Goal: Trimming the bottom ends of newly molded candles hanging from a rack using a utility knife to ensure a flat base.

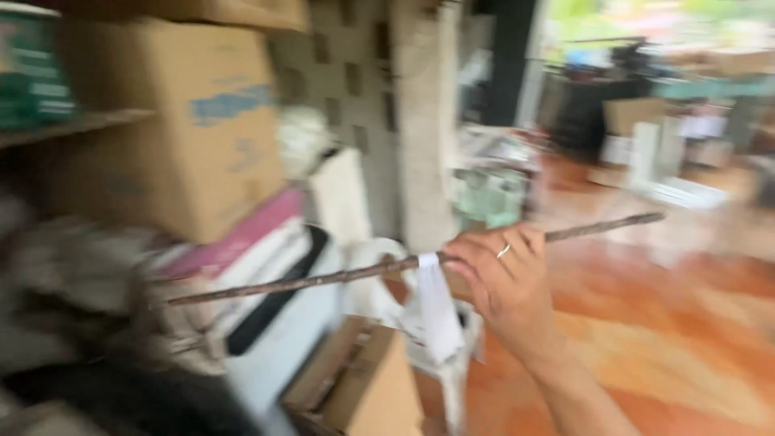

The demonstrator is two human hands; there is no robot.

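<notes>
Right hand [504, 278] gripping long thin stick [323, 277], held near-horizontal

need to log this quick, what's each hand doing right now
Right hand: closed around a thin brown stick, held roughly level.
Left hand: not in view.

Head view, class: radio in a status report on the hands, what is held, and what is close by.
Right hand shut on thin brown stick, held roughly level. Left hand out of view. White strip hangs at the grip. Cardboard boxes crowd the stick's left end.
</notes>
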